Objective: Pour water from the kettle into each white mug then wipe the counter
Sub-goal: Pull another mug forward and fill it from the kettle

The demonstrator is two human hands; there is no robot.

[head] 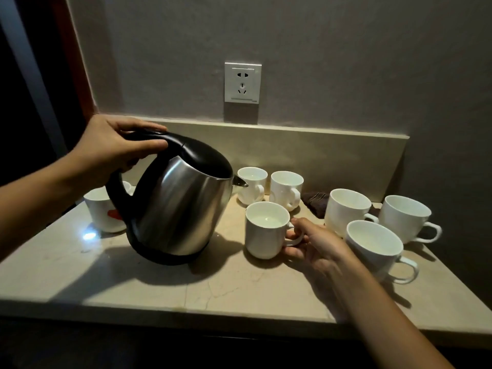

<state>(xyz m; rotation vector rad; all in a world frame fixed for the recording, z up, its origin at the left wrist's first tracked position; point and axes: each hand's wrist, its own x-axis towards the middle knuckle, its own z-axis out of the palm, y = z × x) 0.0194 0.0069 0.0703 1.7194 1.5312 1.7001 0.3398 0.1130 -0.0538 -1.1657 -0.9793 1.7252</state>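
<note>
My left hand [114, 147] grips the black handle of a steel kettle [181, 206], held tilted above the counter with its spout toward the mugs. My right hand [316, 243] holds the handle of a white mug [266, 233] with water in it, standing on the counter. Two more white mugs [251, 185] [287, 190] stand behind it, both with water. Three wider white cups [346, 209] [406, 217] [375, 246] stand to the right. A dark cloth [315, 199] lies behind them near the wall.
A white mug with a red mark [102, 211] stands at the left, partly behind the kettle. The beige stone counter [186, 286] ends in a front edge near me. A wall socket [242, 82] sits above the backsplash. A bright light spot shows on the counter left.
</note>
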